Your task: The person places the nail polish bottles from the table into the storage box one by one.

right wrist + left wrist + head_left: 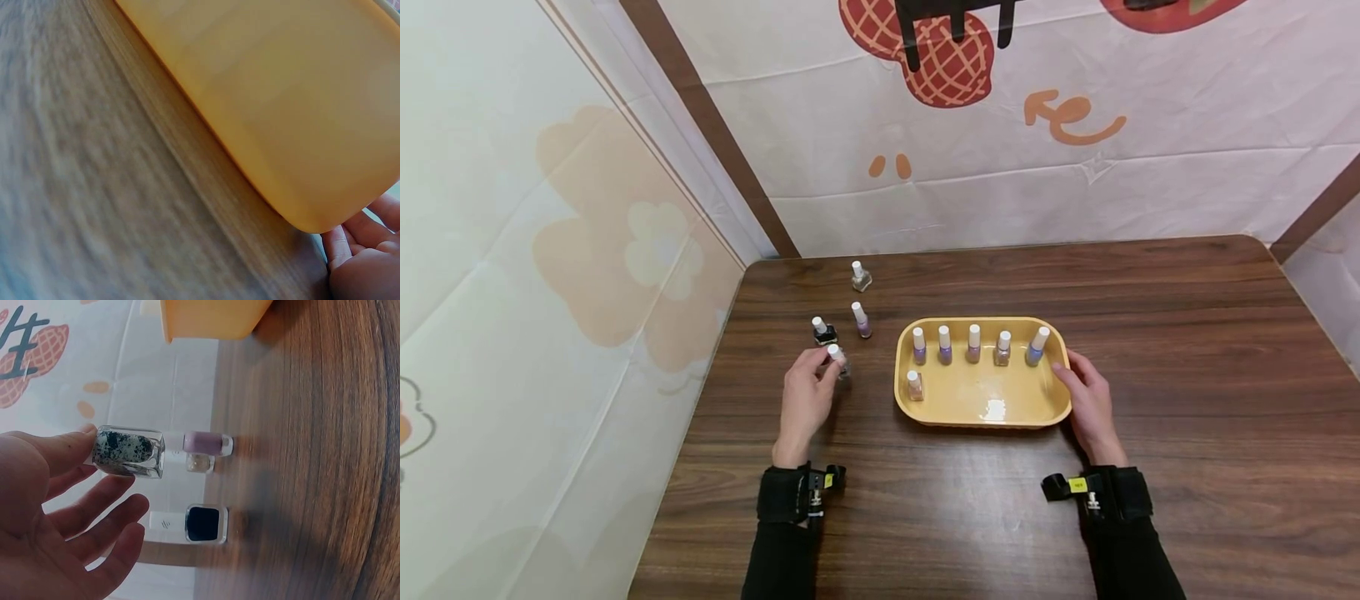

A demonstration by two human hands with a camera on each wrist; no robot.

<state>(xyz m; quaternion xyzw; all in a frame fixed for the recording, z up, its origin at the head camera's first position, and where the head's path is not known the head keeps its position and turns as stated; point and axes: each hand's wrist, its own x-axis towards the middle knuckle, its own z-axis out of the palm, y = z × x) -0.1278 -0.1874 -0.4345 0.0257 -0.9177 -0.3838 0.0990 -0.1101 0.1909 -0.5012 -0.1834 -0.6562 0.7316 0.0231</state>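
1. A brown wood-grain tabletop [970,517] spreads beneath both grips.
2. Beyond them hangs a white printed sheet [985,154] with red cross-hatched shapes [951,71].
3. Left of both, a pale panel [482,275] shows a peach flower [625,229].

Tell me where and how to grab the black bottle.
Probably pinch the black bottle by its white cap, from above and the left. It stands upright, cap up, the cap narrower than the body; the purple bottle stands to its right, and the left hand holds the speckled bottle on its near side.
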